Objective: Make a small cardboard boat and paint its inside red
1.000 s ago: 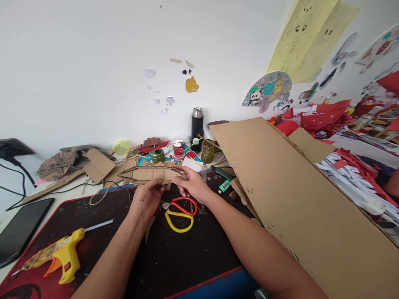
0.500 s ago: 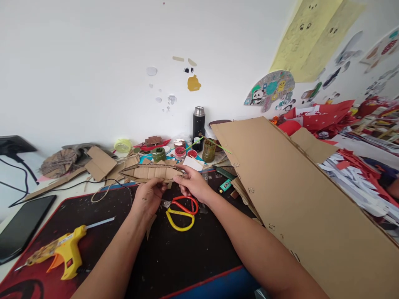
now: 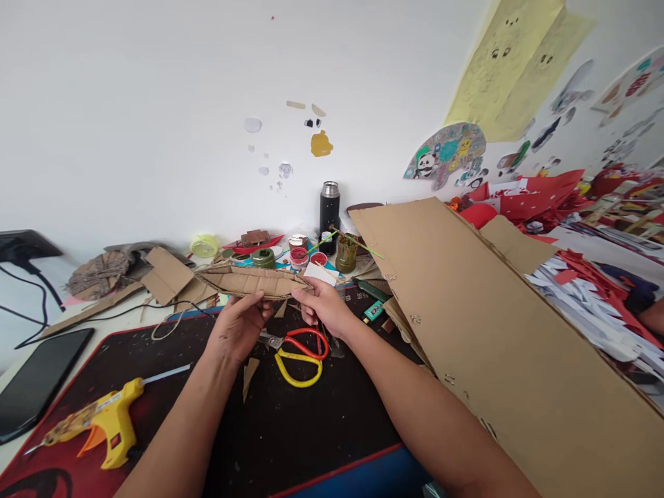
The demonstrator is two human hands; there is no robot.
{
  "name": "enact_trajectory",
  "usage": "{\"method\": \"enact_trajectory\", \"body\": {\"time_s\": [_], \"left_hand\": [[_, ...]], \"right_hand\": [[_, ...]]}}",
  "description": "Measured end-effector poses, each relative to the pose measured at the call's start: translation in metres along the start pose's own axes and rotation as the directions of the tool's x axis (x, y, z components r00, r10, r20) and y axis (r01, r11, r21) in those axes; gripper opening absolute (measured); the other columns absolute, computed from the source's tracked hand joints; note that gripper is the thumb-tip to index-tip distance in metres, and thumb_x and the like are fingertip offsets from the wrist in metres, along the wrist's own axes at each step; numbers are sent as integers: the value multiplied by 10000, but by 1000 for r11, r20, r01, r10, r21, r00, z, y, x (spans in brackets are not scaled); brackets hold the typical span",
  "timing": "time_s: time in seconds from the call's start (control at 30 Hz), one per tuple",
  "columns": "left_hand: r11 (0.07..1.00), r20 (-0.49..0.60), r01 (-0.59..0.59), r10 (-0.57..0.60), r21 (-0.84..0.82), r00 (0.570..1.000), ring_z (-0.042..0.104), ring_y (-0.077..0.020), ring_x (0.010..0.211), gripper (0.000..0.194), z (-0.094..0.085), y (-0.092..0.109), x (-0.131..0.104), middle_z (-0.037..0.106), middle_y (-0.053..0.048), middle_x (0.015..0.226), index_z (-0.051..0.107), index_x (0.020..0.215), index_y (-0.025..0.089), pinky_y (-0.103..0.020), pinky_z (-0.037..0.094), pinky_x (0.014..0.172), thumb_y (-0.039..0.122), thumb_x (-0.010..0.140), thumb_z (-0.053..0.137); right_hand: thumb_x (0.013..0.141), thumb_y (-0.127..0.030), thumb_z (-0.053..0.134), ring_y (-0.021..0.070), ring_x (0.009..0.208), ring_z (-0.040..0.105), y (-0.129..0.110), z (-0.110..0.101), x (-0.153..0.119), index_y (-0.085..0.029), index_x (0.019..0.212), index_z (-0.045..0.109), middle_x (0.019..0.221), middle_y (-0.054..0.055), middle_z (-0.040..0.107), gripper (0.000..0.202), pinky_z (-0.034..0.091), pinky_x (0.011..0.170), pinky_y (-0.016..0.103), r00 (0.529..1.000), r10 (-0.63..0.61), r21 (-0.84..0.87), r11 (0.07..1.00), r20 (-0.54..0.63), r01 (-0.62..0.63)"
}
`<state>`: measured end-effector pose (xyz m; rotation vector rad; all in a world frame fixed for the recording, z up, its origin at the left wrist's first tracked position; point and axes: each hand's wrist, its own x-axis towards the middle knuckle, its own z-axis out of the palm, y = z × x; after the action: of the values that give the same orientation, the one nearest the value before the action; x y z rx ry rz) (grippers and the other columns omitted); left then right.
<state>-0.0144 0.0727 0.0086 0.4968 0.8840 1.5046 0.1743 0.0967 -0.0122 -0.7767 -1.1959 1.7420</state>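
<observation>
A long, narrow cardboard piece (image 3: 254,282) with raised edges and pointed ends is held above the dark mat. My left hand (image 3: 240,324) grips its near edge around the middle, thumb on top. At the right end, my right hand (image 3: 324,304) pinches it between thumb and fingers. Scissors (image 3: 301,356) with one red and one yellow handle lie on the mat just below my hands. A thin cardboard scrap (image 3: 250,377) rests beside my left wrist.
A yellow glue gun (image 3: 111,418) and a black phone (image 3: 41,384) lie at left. Paint jars (image 3: 263,258) and a black flask (image 3: 329,211) stand at the back. A big cardboard sheet (image 3: 498,318) slants across the right.
My left hand has shifted slightly left along the cardboard piece, which is tilted a little differently. More of the scissors' blades and the scrap beside my left wrist now show.
</observation>
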Motion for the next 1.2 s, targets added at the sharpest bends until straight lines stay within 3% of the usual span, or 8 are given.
{"method": "enact_trajectory", "body": {"time_s": [0.1, 0.2, 0.3, 0.6, 0.83, 1.2], "left_hand": [[997, 29, -66, 66, -27, 997, 600, -115, 622, 451, -2, 7, 0, 681, 11, 743, 639, 750, 189, -225, 479, 528, 199, 530, 1033], [994, 51, -107, 109, -29, 993, 597, -108, 634, 545, -4, 13, 1, 691, 15, 771, 644, 782, 196, -223, 491, 532, 314, 487, 1088], [992, 50, -126, 126, -11, 991, 594, -104, 617, 603, -4, 14, 2, 725, 15, 819, 676, 850, 211, -223, 489, 518, 379, 462, 1105], [987, -8, -157, 158, 29, 987, 677, -133, 646, 609, 0, -1, 3, 760, 3, 819, 707, 890, 191, -236, 558, 575, 333, 458, 1112], [985, 2, -170, 170, 28, 985, 692, -131, 664, 604, 0, -2, 4, 760, 1, 832, 722, 933, 190, -228, 569, 607, 332, 486, 1103], [989, 45, -140, 138, 52, 989, 700, -166, 697, 570, -1, -3, 2, 772, -29, 870, 710, 914, 201, -278, 583, 626, 342, 511, 1089]], "right_hand": [[776, -636, 902, 94, 381, 435, -5, -2, 0, -180, 1267, 646, 508, -154, 447, 717, 244, 395, 220, 1000, -15, 32, 999, -19, 16], [776, -674, 886, 85, 385, 441, -7, -4, 2, -208, 985, 627, 515, -135, 449, 573, 212, 393, 222, 999, -31, 51, 998, -20, 32], [773, -723, 867, 82, 388, 460, -7, -6, 4, -226, 844, 538, 517, -121, 463, 600, 211, 395, 217, 999, -32, 62, 997, -36, 34], [774, -853, 781, 92, 402, 476, -6, -5, 5, -237, 868, 510, 535, -113, 468, 679, 246, 397, 218, 988, 1, 61, 998, -153, 9], [763, -834, 803, 86, 406, 457, -7, -3, 3, -240, 966, 542, 577, -101, 541, 681, 242, 395, 214, 994, -2, 75, 997, -111, 10], [710, -776, 862, 80, 398, 443, -6, -2, 4, -240, 886, 513, 543, -117, 490, 663, 211, 392, 214, 993, -5, 79, 997, -118, 14]]}}
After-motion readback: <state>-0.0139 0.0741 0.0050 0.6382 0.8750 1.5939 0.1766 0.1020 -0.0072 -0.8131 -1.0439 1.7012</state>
